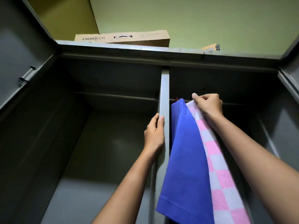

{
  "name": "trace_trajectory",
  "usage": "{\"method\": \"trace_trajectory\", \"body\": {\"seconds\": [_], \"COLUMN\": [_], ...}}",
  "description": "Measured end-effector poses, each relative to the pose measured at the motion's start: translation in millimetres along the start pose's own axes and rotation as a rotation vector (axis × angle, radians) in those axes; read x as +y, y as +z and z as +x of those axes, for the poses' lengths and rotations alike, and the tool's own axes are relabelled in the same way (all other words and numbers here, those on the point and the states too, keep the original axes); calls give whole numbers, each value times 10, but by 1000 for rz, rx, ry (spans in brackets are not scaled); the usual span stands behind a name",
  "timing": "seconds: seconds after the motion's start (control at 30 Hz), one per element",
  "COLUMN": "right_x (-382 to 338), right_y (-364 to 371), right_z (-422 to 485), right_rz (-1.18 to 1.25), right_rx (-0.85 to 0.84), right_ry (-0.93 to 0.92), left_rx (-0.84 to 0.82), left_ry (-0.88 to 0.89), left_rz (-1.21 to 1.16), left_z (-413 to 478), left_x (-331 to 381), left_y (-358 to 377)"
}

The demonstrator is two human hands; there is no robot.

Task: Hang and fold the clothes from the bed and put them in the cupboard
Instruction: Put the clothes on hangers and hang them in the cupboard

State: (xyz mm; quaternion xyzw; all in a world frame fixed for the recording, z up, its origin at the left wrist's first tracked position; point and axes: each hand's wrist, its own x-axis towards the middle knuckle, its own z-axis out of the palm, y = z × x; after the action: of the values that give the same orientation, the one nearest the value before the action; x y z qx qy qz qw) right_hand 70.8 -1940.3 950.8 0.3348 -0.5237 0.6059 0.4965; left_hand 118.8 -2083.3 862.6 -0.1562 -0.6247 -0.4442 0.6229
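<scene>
right hand (208, 104) is up in the right compartment of the grey metal cupboard (145, 52), fingers curled, pinching the top edge of the pink-and-white checked cloth (221, 178) right at the dark hanging rail (234, 103). can't tell if there's a hanger under the cloth or if it's draped straight over the rail. left hand (154, 135) has its fingers wrapped round the grey vertical divider post (165, 91), looks like bracing. the blue fabric garment (186, 159) hangs just left of the checked cloth, touching it, close against the divider.

step in hand, i'd say: seat the checked cloth on the rail. to do it well: get the top fully over before letting go, even out the drape so it doesn't slide off, then nudge it right to give the blue garment room.

around: left compartment has its own rail (113, 95). brown cardboard monitor box (123, 38) sits on the cupboard top, out of the way. left door (19, 62) is swung open. in the way: the blue garment crowds the spot. small red bit by its top is too small to identify.
</scene>
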Motion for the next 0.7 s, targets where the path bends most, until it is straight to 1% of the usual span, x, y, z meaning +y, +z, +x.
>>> {"method": "trace_trajectory", "body": {"seconds": [0.03,0.13,0.2,0.27,0.43,0.53,0.7], "right_x": [-13,-70,-116,-178,-282,-310,-348], "right_y": [16,75,86,87,6,-85,-262], "right_z": [-21,-135,-288,-486,-892,-1139,-1513], "right_rz": [63,386,489,479,370,326,211], "right_rx": [-6,-86,-169,-241,-386,-398,-381], "right_ry": [58,233,283,309,393,430,498], "left_rx": [-2,-19,-55,-74,-101,-157,-143], "left_ry": [-29,-159,-244,-278,-365,-377,-412], "left_rz": [-19,-157,-269,-339,-387,-385,-387], "left_z": [-2,-58,-88,-157,-323,-470,-796], "left_x": [2,57,61,133,243,303,442], "left_y": [1,-28,-54,-79,-133,-180,-231]}}
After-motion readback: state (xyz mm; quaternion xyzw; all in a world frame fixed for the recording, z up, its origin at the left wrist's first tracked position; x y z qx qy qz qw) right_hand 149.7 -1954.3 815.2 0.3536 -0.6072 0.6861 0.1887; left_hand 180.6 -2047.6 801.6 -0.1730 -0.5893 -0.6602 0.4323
